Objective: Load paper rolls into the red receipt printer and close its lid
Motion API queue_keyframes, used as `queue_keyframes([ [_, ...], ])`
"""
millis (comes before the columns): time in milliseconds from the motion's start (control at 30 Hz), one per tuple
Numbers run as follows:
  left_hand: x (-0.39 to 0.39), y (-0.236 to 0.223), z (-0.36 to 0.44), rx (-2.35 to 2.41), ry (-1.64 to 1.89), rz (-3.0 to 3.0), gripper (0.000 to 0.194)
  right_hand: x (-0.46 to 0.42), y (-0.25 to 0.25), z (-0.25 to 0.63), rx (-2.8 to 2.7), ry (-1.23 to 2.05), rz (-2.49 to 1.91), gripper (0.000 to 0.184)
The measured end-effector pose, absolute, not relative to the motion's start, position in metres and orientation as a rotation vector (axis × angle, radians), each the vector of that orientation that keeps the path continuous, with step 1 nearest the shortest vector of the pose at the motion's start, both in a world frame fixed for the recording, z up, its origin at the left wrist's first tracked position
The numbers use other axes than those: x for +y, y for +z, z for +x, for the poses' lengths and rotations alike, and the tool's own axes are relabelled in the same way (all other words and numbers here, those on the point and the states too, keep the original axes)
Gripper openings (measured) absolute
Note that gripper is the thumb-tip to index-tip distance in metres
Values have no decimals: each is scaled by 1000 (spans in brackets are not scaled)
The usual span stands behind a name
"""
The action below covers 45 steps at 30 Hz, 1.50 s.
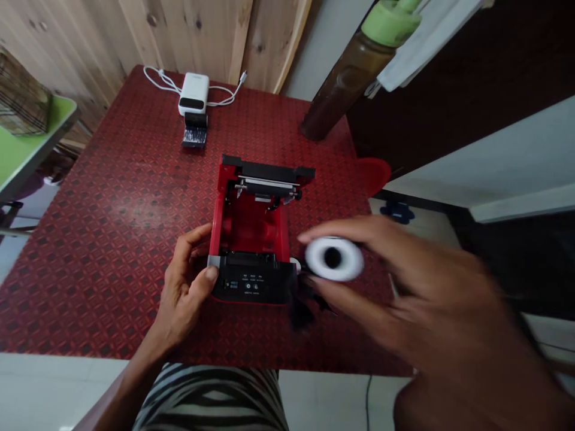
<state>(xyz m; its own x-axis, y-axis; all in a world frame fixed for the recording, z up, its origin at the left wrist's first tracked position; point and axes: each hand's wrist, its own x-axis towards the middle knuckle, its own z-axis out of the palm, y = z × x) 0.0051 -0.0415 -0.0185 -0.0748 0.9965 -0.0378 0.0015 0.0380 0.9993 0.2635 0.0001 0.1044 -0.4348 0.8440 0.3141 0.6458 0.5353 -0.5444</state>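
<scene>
In front of me a red and black receipt printer (255,284) sits on the table with its lid (267,173) raised, showing a bare red bay. My left hand (184,293) grips its left front corner, thumb on the black panel and fingers along the side. My right hand (417,287) pinches a white paper roll (312,258) between thumb and fingers, just right of the printer and apart from the bay. The roll's dark core faces me, and motion blurs it. A dark, blurred thing (300,308) lies by the printer's right front corner; its kind is unclear.
A white device (194,93) with a white cable stands at the back of the red patterned table (112,239). A tall brown bottle with a green lid (354,72) rises at the back right. A red stool (375,175) shows beyond the right edge.
</scene>
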Motion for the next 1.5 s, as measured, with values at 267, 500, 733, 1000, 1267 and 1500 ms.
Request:
queue_keyframes([
  [267,-43,-23,5,1223,1247,1134,61,28,72,198,-2707,200,-1396,30],
  [500,-44,-26,5,1235,1222,1117,61,52,75,183,-2848,435,-1580,28],
  [733,-44,-25,5,1250,1213,1121,61,65,49,192,-2819,533,-1451,22],
  [1000,-44,-25,3,1242,1216,1138,62,55,44,201,-2636,614,-1369,33],
  [1267,-43,-22,4,1214,1248,1123,59,39,73,230,-2588,665,-991,35],
  [1500,-25,3,-7,1326,1343,1230,60,26,58,226,-2423,470,-1001,24],
])
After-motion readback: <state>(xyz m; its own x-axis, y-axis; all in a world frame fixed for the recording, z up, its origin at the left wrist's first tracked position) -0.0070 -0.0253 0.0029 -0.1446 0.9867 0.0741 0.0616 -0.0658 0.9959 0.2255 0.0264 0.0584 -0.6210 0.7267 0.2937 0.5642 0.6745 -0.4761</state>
